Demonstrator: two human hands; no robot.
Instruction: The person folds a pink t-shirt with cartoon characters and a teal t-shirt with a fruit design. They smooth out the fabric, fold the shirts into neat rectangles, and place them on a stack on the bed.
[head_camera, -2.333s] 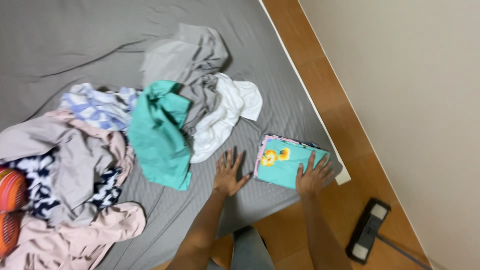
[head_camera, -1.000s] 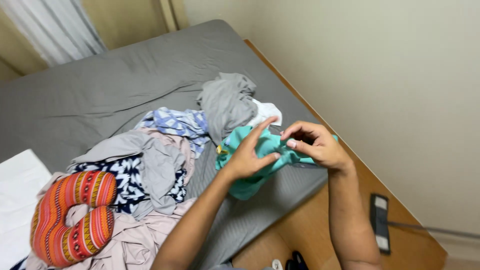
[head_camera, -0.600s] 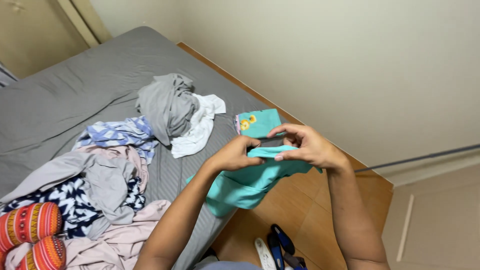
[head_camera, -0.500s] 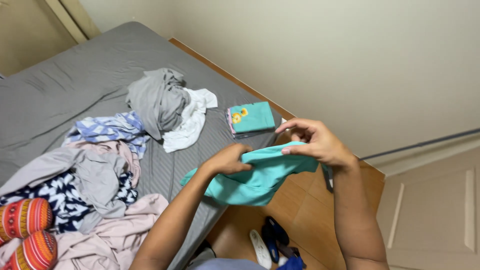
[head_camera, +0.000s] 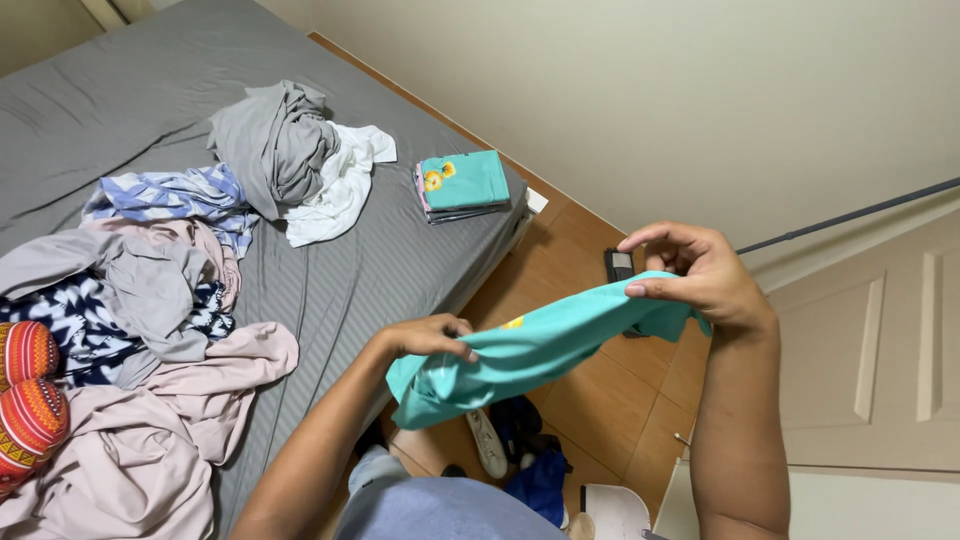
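A teal garment (head_camera: 545, 345) is stretched in the air between my two hands, off the side of the bed. My left hand (head_camera: 428, 337) grips its lower bunched end. My right hand (head_camera: 697, 272) pinches its upper end, higher and to the right. A small yellow mark shows on the cloth. On the grey bed (head_camera: 400, 260), near its corner, lies a folded teal piece with a yellow print on a small stack (head_camera: 462, 184).
Loose clothes lie on the bed: a grey and white heap (head_camera: 295, 160), a blue-white striped piece (head_camera: 165, 195), grey and patterned items (head_camera: 120, 290), pink cloth (head_camera: 150, 430), an orange patterned cushion (head_camera: 25, 400). Wooden floor (head_camera: 590, 400) with shoes (head_camera: 505, 435) lies below.
I picked the teal garment off the bed, lifted it away over the floor and spread it between both hands. The view swung right; the folded stack stays near the bed corner.
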